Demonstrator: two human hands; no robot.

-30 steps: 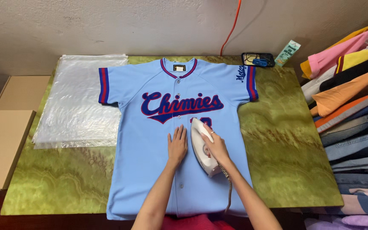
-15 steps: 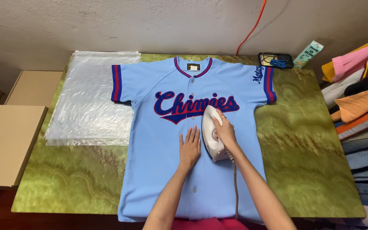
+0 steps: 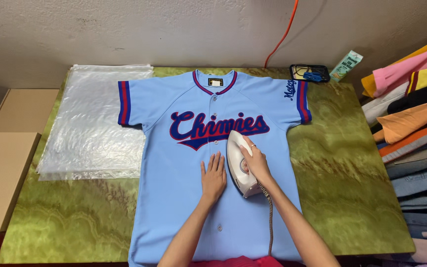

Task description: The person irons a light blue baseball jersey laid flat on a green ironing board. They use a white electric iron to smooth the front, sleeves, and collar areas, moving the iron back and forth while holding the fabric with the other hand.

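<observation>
Ironing a light blue jersey [image 3: 184, 198] spread flat on the green bench [image 3: 352, 163]. Right hand [image 3: 254, 160] wrapped round white iron [image 3: 238, 165] just under the chest lettering. Left hand [image 3: 213, 178] open, pressing cloth flat. Upper part smooth; lower part not yet ironed, probably

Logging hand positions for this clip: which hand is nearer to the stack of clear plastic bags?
Left. The left hand lies flat on the light blue jersey, on the side of the clear plastic bags. The right hand grips the white iron, farther from them.
</observation>
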